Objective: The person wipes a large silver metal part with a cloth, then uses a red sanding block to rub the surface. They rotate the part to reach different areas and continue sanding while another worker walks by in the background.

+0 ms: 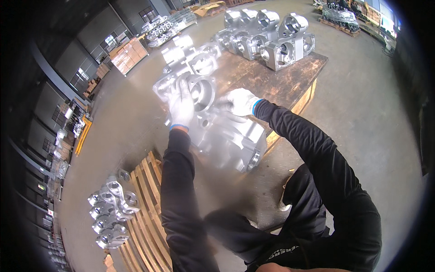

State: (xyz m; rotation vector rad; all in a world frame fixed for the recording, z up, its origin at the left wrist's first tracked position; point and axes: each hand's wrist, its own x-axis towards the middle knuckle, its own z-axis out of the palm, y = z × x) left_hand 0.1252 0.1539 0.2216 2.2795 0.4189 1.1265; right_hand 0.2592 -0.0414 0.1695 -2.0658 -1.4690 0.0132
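Concrete floor (362, 113) carries a wooden bench (290, 81) stacked with grey castings (267, 38). At its near edge a big aluminium housing (226, 131) is gripped aloft, left hand (181, 106) spread on its round bore, right hand (242, 102) wrapped over the top. Heavy and blurred, it could slip from the gloves.

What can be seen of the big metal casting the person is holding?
The metal casting is a bulky, silvery-grey housing that looks like bare cast aluminium, with a large round bore near its top and a smaller round port at its lower right corner. It is blurred and tilted, held above the floor by the wooden pallet's edge. The gloved left hand grips beside the bore; the gloved right hand holds its upper right.
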